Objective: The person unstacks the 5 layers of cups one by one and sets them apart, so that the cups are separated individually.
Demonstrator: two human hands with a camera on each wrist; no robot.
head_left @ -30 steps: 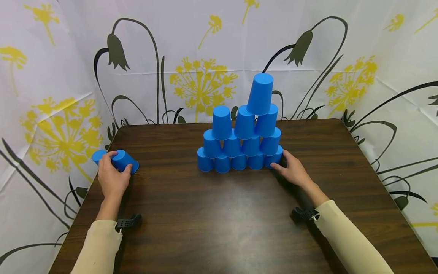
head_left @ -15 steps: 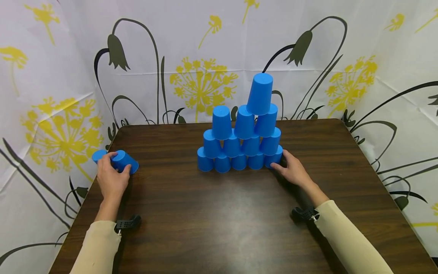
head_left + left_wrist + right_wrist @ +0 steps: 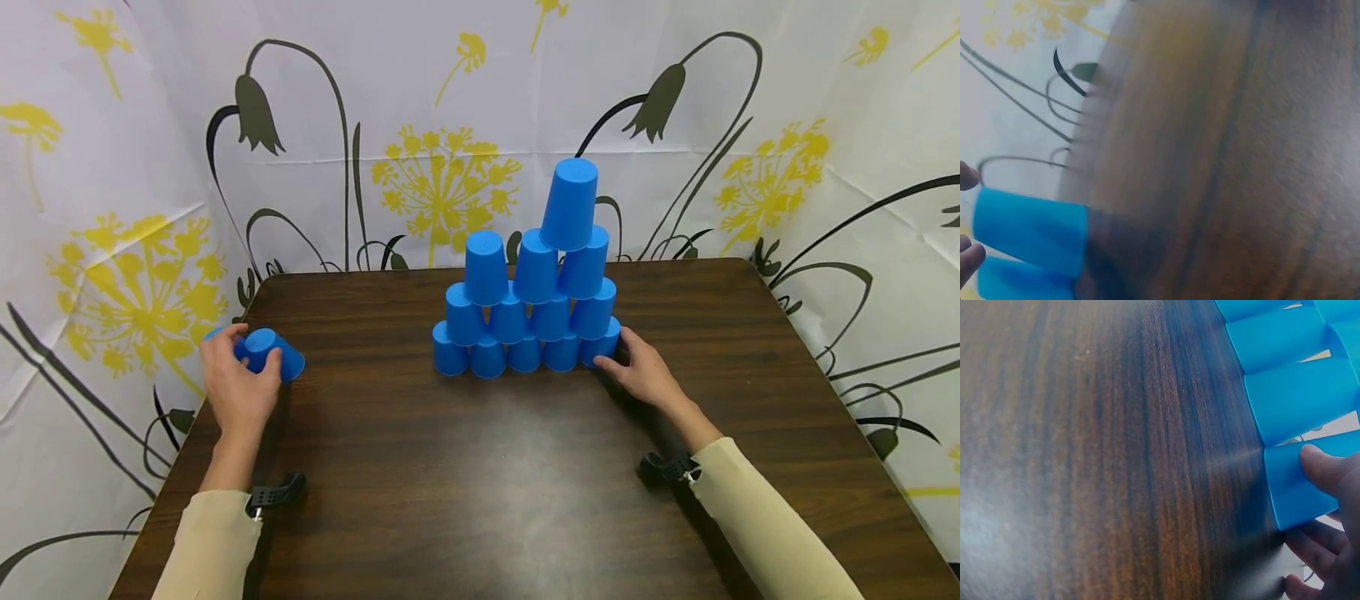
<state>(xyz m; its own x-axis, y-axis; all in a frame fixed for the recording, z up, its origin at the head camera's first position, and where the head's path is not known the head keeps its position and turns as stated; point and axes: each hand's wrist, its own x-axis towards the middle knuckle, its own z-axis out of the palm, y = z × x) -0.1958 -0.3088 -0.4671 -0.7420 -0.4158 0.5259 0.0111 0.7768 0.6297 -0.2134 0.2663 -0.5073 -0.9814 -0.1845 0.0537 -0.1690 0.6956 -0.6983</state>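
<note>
Several upside-down blue cups form a stack of rows narrowing upward, with a lone cup on top at the right. My right hand holds the rightmost bottom-row cup, thumb on the near side, fingers behind. At the table's left, two more blue cups stand side by side. My left hand is at them, thumb and fingers spread: the thumb lies by the right one, the fingers over the left one, which they mostly hide. In the left wrist view its thumb looks slightly apart from the nearer cup.
The brown wooden table has its left edge close beside the two cups. A white cloth with yellow and dark green flowers hangs behind it. Each wrist wears a black strap-on device.
My left hand has shifted slightly left, its fingers moving over the left cup while the right cup stays in place. My right hand and the stack have not moved.
</note>
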